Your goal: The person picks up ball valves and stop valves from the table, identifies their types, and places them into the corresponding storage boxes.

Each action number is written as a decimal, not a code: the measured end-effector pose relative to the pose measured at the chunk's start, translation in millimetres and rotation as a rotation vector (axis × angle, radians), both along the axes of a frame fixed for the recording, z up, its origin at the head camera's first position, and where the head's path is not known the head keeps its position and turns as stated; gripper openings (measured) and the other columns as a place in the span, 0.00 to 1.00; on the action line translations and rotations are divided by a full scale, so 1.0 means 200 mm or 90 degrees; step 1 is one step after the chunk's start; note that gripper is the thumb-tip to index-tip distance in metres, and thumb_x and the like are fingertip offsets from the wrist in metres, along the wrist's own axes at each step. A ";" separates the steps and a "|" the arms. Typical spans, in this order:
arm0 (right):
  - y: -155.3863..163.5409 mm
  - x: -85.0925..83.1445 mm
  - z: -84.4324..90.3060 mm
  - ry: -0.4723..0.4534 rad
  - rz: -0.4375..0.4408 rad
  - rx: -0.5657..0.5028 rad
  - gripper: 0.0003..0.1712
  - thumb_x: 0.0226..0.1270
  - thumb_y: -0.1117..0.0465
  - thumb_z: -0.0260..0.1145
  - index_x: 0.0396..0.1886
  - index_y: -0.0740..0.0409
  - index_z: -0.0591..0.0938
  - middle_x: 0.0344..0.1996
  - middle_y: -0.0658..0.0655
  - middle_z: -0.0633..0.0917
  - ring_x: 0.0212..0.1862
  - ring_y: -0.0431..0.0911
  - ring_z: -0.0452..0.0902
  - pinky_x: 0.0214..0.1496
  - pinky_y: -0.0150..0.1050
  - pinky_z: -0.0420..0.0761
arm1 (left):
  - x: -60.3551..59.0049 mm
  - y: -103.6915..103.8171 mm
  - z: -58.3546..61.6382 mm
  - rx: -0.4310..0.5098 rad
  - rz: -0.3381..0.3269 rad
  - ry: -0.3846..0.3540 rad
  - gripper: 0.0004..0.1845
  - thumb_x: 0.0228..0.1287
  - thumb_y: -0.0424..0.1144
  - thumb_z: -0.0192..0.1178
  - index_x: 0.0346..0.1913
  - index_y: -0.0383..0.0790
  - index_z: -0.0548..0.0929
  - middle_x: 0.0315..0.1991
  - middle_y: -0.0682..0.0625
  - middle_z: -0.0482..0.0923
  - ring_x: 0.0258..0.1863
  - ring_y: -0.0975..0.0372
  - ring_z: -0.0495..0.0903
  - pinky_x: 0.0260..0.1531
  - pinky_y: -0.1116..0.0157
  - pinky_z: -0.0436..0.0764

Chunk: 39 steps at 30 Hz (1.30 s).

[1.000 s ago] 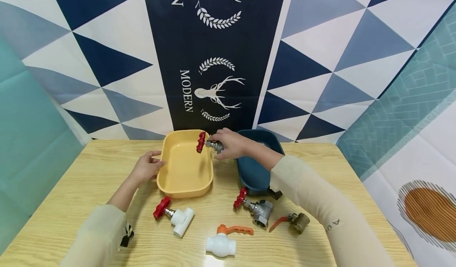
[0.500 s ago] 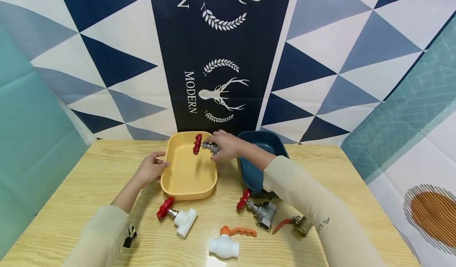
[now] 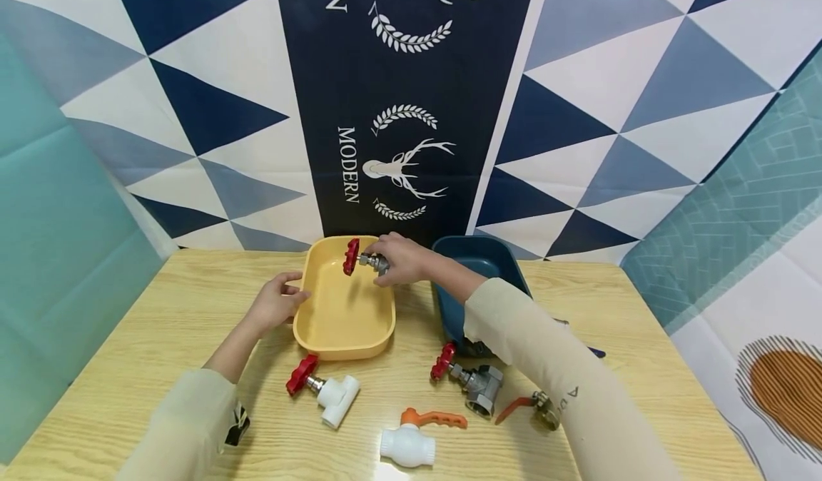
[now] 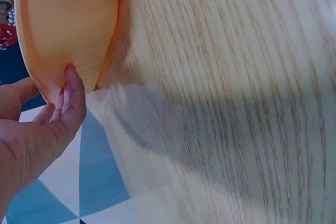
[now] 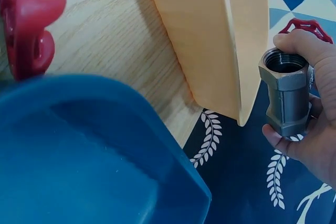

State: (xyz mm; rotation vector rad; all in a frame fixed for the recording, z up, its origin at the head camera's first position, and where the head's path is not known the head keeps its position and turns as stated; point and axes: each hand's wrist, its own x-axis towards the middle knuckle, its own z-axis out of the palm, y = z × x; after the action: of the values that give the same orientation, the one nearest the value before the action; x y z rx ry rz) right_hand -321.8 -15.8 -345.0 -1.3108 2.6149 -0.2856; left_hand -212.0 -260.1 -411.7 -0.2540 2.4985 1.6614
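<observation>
The metal valve with a red handwheel hangs above the far end of the yellow tray, gripped by the right hand, whose fingers curl round its threaded steel body; it does not yet touch the tray floor. The left hand rests with relaxed, nearly straight fingers against the tray's left rim, holding nothing. Judging by the layout, sorting looks barely begun: the yellow tray appears bare inside, and four more pieces lie on the wooden table in front, a white valve with a red wheel, a white ball valve with an orange lever, a steel valve and a brass one. The blue tray sits just beside on the right, so room between the trays is tight, while the tray interior below the valve lies open.
</observation>
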 end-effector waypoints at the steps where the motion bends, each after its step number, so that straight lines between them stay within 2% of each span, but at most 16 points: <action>1: -0.01 0.00 0.00 -0.003 0.000 0.003 0.30 0.55 0.52 0.67 0.59 0.54 0.75 0.49 0.54 0.77 0.47 0.46 0.66 0.46 0.37 0.71 | 0.00 0.00 0.00 0.001 0.000 0.000 0.28 0.69 0.34 0.51 0.68 0.31 0.58 0.47 0.37 0.67 0.30 0.62 0.77 0.26 0.63 0.82; 7: -0.03 -0.01 -0.02 0.001 -0.001 0.015 0.31 0.56 0.51 0.67 0.60 0.54 0.75 0.52 0.54 0.77 0.49 0.46 0.66 0.47 0.39 0.72 | 0.00 -0.01 -0.01 -0.001 0.004 -0.002 0.28 0.69 0.35 0.51 0.68 0.31 0.58 0.46 0.37 0.68 0.32 0.61 0.78 0.28 0.63 0.83; 13: -0.06 -0.02 -0.04 0.005 -0.001 0.024 0.31 0.56 0.51 0.67 0.60 0.54 0.74 0.52 0.54 0.76 0.50 0.46 0.66 0.49 0.39 0.72 | 0.00 -0.01 -0.02 -0.009 0.005 0.000 0.27 0.69 0.35 0.52 0.67 0.31 0.59 0.46 0.38 0.68 0.31 0.61 0.77 0.25 0.65 0.81; 21: -0.11 -0.03 -0.06 -0.004 0.001 0.030 0.31 0.57 0.52 0.66 0.61 0.54 0.74 0.55 0.54 0.76 0.52 0.47 0.65 0.52 0.40 0.72 | 0.00 -0.01 -0.02 -0.007 0.014 -0.003 0.27 0.68 0.34 0.51 0.67 0.31 0.59 0.47 0.37 0.69 0.33 0.60 0.78 0.28 0.64 0.83; 32: -0.16 -0.04 -0.11 0.002 0.028 -0.002 0.30 0.54 0.55 0.68 0.59 0.57 0.75 0.48 0.56 0.78 0.51 0.48 0.68 0.52 0.39 0.72 | -0.01 -0.01 -0.01 -0.014 0.022 -0.004 0.27 0.69 0.34 0.51 0.68 0.32 0.59 0.47 0.37 0.68 0.38 0.53 0.79 0.27 0.65 0.83; 39: -0.18 -0.05 -0.13 0.019 0.032 -0.009 0.31 0.52 0.56 0.69 0.57 0.59 0.76 0.45 0.57 0.79 0.49 0.49 0.69 0.57 0.41 0.69 | -0.02 -0.01 -0.01 -0.020 0.029 -0.011 0.27 0.69 0.35 0.51 0.68 0.34 0.60 0.47 0.39 0.68 0.37 0.55 0.79 0.27 0.66 0.83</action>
State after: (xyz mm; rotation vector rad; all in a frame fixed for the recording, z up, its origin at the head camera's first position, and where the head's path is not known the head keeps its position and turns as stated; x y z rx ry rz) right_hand -332.5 -52.7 -371.5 -1.3937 2.6052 -0.2787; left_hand -215.3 -261.4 -414.1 -0.3284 2.5272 1.6299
